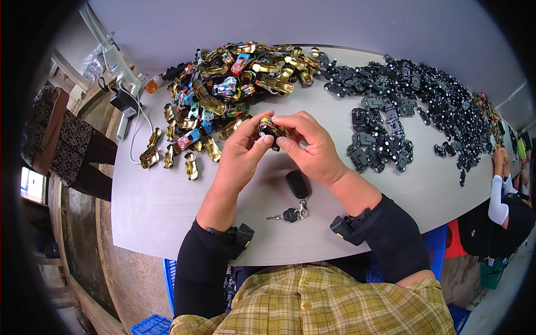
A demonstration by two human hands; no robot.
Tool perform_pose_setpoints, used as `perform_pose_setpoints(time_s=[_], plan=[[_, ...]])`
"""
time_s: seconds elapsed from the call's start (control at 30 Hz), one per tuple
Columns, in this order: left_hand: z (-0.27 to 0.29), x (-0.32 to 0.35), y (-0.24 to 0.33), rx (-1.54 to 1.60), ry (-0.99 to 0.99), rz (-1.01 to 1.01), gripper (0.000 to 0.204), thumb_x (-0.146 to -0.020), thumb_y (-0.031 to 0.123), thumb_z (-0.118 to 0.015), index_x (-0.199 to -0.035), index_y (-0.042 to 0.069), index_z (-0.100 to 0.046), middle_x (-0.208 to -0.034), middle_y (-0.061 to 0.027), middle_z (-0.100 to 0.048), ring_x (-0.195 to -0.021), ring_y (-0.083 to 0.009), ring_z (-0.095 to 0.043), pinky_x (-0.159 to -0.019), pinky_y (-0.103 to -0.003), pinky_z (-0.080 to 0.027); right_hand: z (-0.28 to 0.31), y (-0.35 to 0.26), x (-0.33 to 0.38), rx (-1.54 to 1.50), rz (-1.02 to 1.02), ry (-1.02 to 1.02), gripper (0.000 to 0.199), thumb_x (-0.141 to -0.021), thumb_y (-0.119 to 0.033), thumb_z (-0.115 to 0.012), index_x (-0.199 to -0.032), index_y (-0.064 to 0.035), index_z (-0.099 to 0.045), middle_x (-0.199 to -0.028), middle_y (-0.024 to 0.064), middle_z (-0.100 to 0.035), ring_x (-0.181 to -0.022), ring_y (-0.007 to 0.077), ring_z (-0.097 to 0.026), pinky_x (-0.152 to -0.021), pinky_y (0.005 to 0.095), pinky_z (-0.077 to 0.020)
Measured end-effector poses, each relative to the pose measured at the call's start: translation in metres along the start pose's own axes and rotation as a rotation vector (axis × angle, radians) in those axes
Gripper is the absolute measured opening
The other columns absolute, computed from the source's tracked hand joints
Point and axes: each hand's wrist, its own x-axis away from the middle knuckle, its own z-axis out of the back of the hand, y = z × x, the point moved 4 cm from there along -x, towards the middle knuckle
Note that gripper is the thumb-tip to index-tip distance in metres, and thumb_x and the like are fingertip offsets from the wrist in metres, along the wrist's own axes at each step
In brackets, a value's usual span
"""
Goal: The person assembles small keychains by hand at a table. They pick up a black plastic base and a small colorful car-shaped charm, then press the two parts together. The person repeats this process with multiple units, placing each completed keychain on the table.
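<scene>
Between the fingertips of both hands sits a small toy car [270,129], dark with a multicoloured top and a light wheel. My left hand [244,146] pinches it from the left with thumb and fingers. From the other side, the thumb and fingers of my right hand [312,146] grip it too. Fingers cover part of the car. Beyond my left hand lies a heap of gold and coloured toy car bodies [212,103]. Past my right hand spreads a large pile of black toy car chassis [391,114] with light wheels.
A key ring with a black fob [297,184] and a key lies on the light table [167,218] below my hands. White cables run from a power strip [122,125] along the left edge. At the far right another person's hands [499,159] reach the table; someone stands at left.
</scene>
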Motion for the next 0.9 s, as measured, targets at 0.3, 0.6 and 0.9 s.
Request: perform_pose_setpoints(time_s=[0.3,0.6,0.9], plan=[[-0.001,0.001,-0.004,0.225,0.057,0.179,0.043,-0.098,0.010,-0.061,-0.139,0.004,-0.051,-0.114,-0.0071,-0.063,-0.099,-0.0143,-0.063,-0.086,-0.032,-0.057,-0.006,0.004,0.003,-0.131,-0.135,-0.039,0.033,-0.090,-0.005,-0.066,-0.122,-0.0053,-0.061,-0.093,0.0034,-0.055,-0.073,0.0121,-0.055,-0.068,0.0266,-0.0489],[0.004,-0.001,-0.010,0.254,0.112,0.258,0.037,-0.098,0.010,-0.060,-0.134,0.003,-0.053,-0.101,-0.0051,-0.061,-0.086,-0.0126,-0.062,-0.073,-0.029,-0.058,-0.012,0.014,0.008,-0.193,-0.287,-0.143,0.036,-0.093,-0.008,-0.063,-0.127,-0.0025,-0.051,-0.089,0.0055,-0.058,-0.073,0.0131,-0.057,-0.071,0.0284,-0.0499],[-0.001,0.002,-0.015,0.361,0.154,0.322,0.022,-0.099,0.019,-0.061,-0.112,0.008,-0.048,-0.086,-0.0038,-0.057,-0.063,-0.0108,-0.057,-0.052,-0.026,-0.050,-0.025,0.008,0.011,-0.360,-0.384,-0.161,0.029,-0.098,-0.008,-0.056,-0.125,-0.0023,-0.045,-0.094,0.0039,-0.058,-0.078,0.0106,-0.057,-0.070,0.0261,-0.0491]])
